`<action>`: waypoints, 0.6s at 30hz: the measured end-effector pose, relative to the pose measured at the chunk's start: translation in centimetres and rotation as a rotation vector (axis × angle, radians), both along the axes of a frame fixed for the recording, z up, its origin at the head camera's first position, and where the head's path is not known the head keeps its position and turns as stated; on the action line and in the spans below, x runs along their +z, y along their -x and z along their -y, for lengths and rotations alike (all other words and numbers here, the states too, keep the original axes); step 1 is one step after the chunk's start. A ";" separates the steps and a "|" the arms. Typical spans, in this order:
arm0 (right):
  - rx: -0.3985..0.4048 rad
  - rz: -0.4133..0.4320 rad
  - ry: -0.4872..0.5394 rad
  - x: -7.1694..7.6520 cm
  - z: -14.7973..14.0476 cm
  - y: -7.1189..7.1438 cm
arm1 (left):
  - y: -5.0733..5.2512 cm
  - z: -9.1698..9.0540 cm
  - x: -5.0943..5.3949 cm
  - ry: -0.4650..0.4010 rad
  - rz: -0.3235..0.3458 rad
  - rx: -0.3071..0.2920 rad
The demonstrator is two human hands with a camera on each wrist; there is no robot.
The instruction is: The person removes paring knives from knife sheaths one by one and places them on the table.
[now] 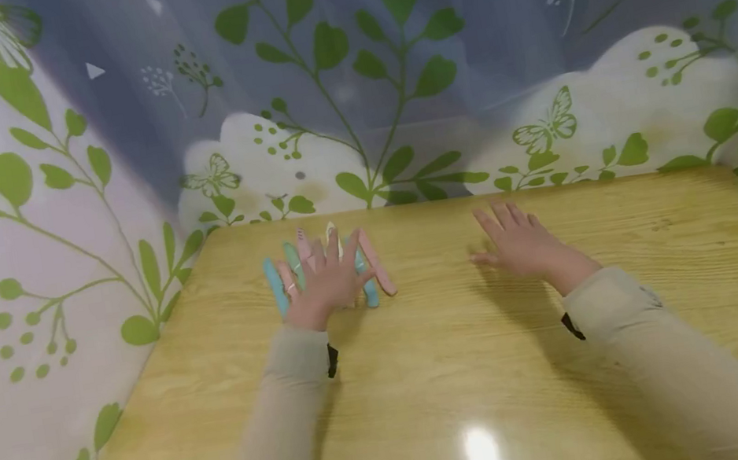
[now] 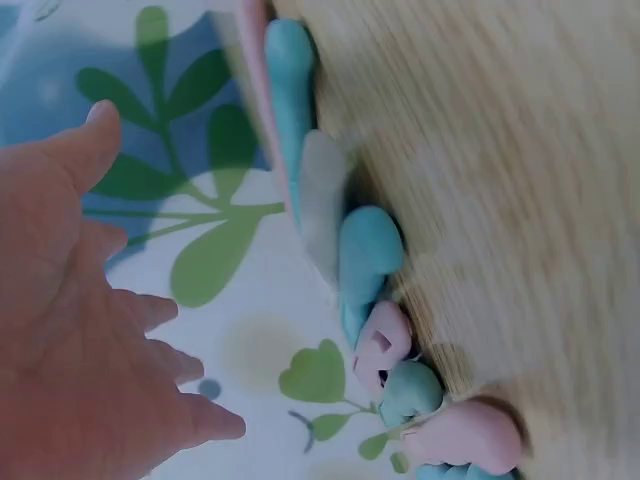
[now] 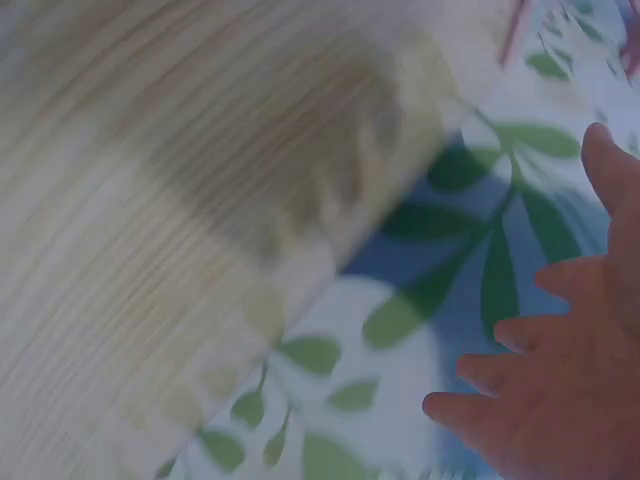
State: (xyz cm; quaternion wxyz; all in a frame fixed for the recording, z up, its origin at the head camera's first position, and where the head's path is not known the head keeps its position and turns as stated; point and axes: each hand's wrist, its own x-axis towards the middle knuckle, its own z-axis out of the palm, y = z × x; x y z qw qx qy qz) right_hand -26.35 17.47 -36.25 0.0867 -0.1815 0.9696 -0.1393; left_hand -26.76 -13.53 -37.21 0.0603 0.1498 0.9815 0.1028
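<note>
Several pastel clay-like sticks lie side by side on the table, among them a blue one [image 1: 276,286] at the left end and a pink one [image 1: 377,264] at the right end. Over them the left hand [image 1: 330,282] is spread, fingers apart, hiding their middle parts. In the left wrist view that hand [image 2: 100,340] stands off from the row, where a teal piece [image 2: 370,242] and a pink piece [image 2: 468,438] show rounded ends. Well to the right, the right hand [image 1: 522,245] is held spread above bare wood, its shadow below; the right wrist view shows its fingers [image 3: 495,372] apart, holding nothing.
The wooden table [image 1: 392,385] reaches back to a curtain-like cloth [image 1: 392,99] printed with green leaves and butterflies. A similar leaf-printed surface [image 1: 0,253] rises along the left side. Black bands show at both sleeve cuffs.
</note>
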 end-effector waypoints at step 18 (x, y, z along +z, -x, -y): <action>0.006 0.140 0.118 -1.7 12.5 3.5 | 5.7 1.3 0.1 -0.082 0.101 -0.056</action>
